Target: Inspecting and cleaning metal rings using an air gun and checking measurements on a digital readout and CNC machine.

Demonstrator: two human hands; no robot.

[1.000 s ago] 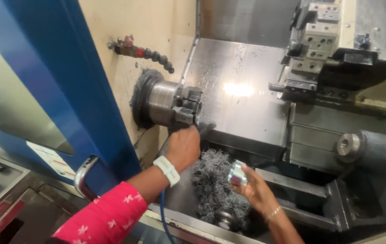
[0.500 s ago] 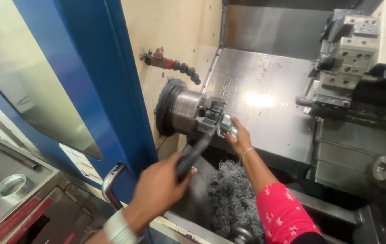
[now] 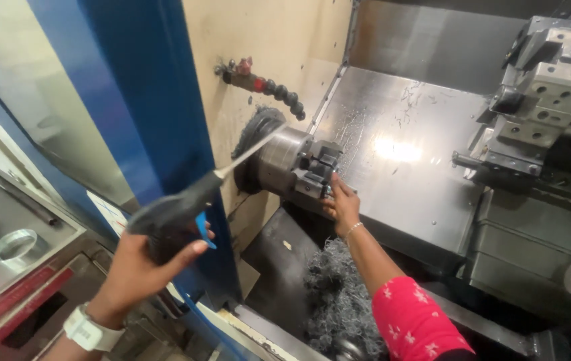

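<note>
We see our left hand [image 3: 139, 267] gripping an air gun [image 3: 175, 215], its nozzle aimed at the chuck [image 3: 297, 164]. Our right hand [image 3: 342, 202] touches the chuck; its fingers are hidden. Swarf [image 3: 339, 301] lies below, inside the steel-walled lathe.

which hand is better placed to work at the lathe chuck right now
Right. The right hand is already at the chuck, fingers against its jaws. The left hand is back by the blue door frame, occupied gripping the air gun, whose thin nozzle points toward the chuck.
</note>
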